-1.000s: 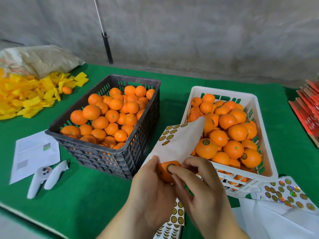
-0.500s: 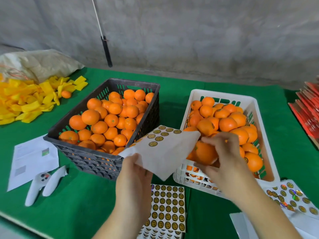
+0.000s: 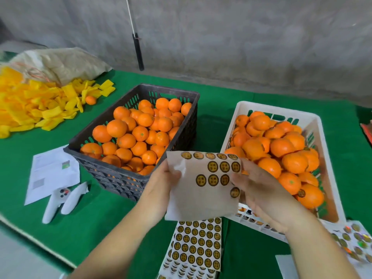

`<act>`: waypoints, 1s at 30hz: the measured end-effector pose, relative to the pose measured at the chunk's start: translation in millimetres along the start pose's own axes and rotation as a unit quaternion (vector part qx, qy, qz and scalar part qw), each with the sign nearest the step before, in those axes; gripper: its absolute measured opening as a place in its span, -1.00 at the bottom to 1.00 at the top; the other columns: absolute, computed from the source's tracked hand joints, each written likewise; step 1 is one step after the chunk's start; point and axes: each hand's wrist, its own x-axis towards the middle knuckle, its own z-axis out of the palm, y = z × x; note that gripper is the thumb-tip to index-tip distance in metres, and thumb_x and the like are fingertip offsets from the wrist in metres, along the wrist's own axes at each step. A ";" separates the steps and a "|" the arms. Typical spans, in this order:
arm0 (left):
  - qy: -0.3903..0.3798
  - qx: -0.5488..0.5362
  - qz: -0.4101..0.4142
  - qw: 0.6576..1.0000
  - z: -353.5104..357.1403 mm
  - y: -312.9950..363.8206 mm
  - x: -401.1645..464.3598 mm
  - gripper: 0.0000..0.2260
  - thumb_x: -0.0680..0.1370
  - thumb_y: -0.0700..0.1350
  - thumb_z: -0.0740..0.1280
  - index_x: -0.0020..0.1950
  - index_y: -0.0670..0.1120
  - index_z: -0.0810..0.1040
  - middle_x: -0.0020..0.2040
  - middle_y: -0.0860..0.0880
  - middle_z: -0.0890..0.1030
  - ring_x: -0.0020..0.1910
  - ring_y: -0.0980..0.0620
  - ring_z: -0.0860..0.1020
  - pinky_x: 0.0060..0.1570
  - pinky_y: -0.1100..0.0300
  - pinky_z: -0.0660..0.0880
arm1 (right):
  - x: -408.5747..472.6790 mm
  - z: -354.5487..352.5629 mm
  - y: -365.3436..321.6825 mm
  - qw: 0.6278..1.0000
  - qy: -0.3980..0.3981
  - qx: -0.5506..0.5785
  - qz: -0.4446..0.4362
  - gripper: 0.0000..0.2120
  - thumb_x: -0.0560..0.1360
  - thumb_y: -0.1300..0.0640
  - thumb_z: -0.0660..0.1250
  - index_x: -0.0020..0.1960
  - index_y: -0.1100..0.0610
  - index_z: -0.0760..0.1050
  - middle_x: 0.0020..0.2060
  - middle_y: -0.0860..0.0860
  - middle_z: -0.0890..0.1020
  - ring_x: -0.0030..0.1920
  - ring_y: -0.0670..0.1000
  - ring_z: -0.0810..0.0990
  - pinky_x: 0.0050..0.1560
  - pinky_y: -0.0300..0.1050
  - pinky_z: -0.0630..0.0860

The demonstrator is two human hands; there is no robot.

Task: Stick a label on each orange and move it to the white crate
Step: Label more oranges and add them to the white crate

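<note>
Head view, black crate [image 3: 182,125] holding oranges [image 3: 138,129], white crate [image 3: 314,125] likewise.

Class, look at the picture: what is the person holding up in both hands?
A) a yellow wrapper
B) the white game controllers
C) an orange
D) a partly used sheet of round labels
D: the left hand and right hand each grip a side of the label sheet, held in front of the crates.

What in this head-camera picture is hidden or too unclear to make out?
- Label print: too small to read.
- Right hand fingertips: hidden under the label sheet.
- White crate lower layers: buried under top oranges.
- Red items: cut off at the right edge.
</note>
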 end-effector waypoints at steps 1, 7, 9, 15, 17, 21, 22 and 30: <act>-0.017 0.050 0.016 0.998 -6.1 0.7 11.8 -0.76 0.61 -0.11 0.31 0.10 0.20 0.69 0.07 0.10 0.74 0.13 -0.10 0.66 0.05 0.17 0.62 | -2.7 7.1 10.8 0.999 -0.009 0.020 -0.023 -0.51 0.51 -0.14 0.53 0.40 -0.07 0.58 0.33 0.07 0.67 0.31 0.15 0.66 0.28 0.27 0.61; 0.024 0.428 0.087 0.899 -77.0 -17.6 120.7 -0.84 0.66 -0.03 0.26 0.23 0.08 0.51 0.18 0.07 0.62 0.16 0.01 0.57 0.14 0.02 0.47 | -9.7 20.3 27.9 0.977 0.121 0.151 -0.091 -0.64 0.51 0.10 0.41 0.29 -0.07 0.67 0.27 0.03 0.71 0.22 0.06 0.72 -0.04 -0.04 0.70; 0.031 0.639 -0.014 0.768 -99.0 -26.0 159.4 -0.56 0.63 -0.01 0.32 0.50 0.01 0.36 0.50 -0.14 0.40 0.43 -0.26 0.39 0.39 -0.14 0.36 | -12.0 19.3 28.2 0.970 0.128 0.178 -0.103 -0.63 0.50 0.15 0.41 0.28 -0.06 0.68 0.27 0.04 0.71 0.24 0.07 0.71 -0.01 -0.08 0.69; -0.052 0.878 -0.114 0.463 -132.3 -40.5 206.5 -0.32 0.61 -0.05 0.35 0.65 0.09 0.08 0.58 -0.11 0.23 0.54 -0.26 0.22 0.46 -0.13 0.21 | -18.3 25.1 24.1 0.967 0.124 0.199 -0.099 -0.62 0.48 0.20 0.41 0.27 -0.03 0.69 0.27 0.07 0.70 0.25 0.08 0.70 -0.08 -0.17 0.68; -0.056 0.906 -0.084 0.410 -136.4 -42.7 206.7 -0.26 0.61 0.01 0.36 0.66 0.06 -0.01 0.54 -0.13 0.27 0.51 -0.22 0.29 0.44 -0.06 0.24 | -18.5 27.0 25.6 0.967 0.125 0.202 -0.091 -0.61 0.47 0.20 0.40 0.25 -0.05 0.69 0.28 0.05 0.70 0.27 0.08 0.69 0.04 -0.08 0.68; -0.070 0.938 -0.053 0.334 -143.4 -46.7 207.9 -0.17 0.65 0.08 0.28 0.68 0.01 -0.26 0.59 -0.15 0.18 0.55 -0.21 0.21 0.47 -0.04 0.19 | -17.0 32.1 29.5 0.965 0.133 0.213 -0.079 -0.59 0.48 0.24 0.39 0.27 -0.05 0.68 0.29 0.06 0.69 0.30 0.09 0.68 0.18 0.05 0.65; -0.072 0.940 -0.062 0.327 -142.3 -48.2 208.5 -0.16 0.65 0.08 0.28 0.68 0.00 -0.27 0.59 -0.16 0.18 0.55 -0.21 0.21 0.46 -0.04 0.19 | -16.3 32.3 31.5 0.964 0.138 0.215 -0.076 -0.58 0.47 0.24 0.39 0.27 -0.05 0.68 0.29 0.07 0.69 0.30 0.10 0.68 0.21 0.08 0.64; -0.013 0.944 -0.066 0.323 -132.9 -49.3 199.5 -0.26 0.61 0.10 0.35 0.62 -0.02 -0.01 0.52 -0.14 0.25 0.51 -0.17 0.23 0.41 0.01 0.22 | -21.6 30.2 38.5 0.963 0.149 0.216 -0.058 -0.55 0.51 0.25 0.38 0.36 0.00 0.62 0.32 0.09 0.68 0.32 0.14 0.66 0.27 0.20 0.58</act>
